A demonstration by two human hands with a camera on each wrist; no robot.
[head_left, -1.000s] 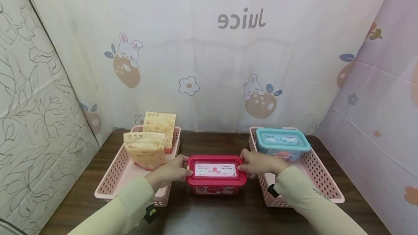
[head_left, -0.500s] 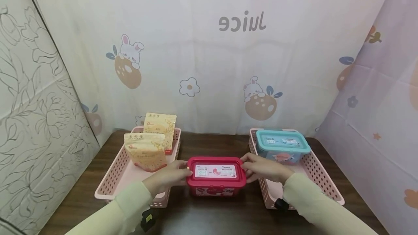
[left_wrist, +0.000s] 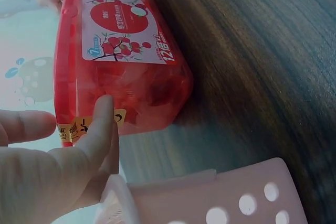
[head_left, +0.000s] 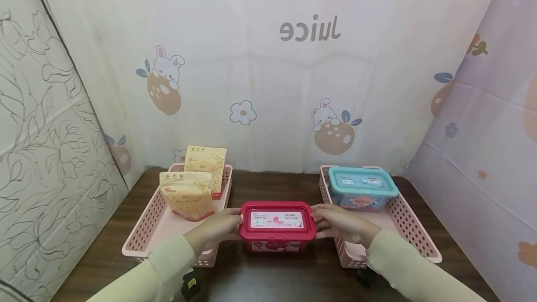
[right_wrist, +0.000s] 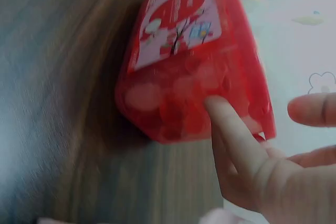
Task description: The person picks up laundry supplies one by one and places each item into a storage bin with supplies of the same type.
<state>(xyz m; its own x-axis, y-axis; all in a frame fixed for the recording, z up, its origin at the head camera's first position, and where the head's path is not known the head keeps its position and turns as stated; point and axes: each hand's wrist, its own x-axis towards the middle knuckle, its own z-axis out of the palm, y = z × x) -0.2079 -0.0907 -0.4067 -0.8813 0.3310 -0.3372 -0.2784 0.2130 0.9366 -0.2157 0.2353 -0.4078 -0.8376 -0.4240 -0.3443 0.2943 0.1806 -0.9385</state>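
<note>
A red lidded plastic box (head_left: 278, 228) with a pale label stands on the dark table at the middle of the head view. My left hand (head_left: 216, 229) is at its left end; one fairly straight finger (left_wrist: 102, 114) touches the see-through side in the left wrist view, while another digit stays beside the lid's edge. At the right end is my right hand (head_left: 345, 223). In the right wrist view an extended finger (right_wrist: 228, 116) meets the box's side, and another fingertip hangs apart from the lid. Small colourful contents show faintly through the red wall.
A pink basket (head_left: 136, 246) on the left holds two yellow pouches (head_left: 187, 197). Another pink basket (head_left: 419, 236) on the right holds a blue lidded box (head_left: 362, 190) towards its back. A printed curtain (head_left: 268, 83) hangs behind the table (head_left: 268, 278).
Both hands have loosened: the thumbs that lay over the lid's ends have slid outward off its top. My right wrist has shifted right and slightly lower. The red box stays in place.
</note>
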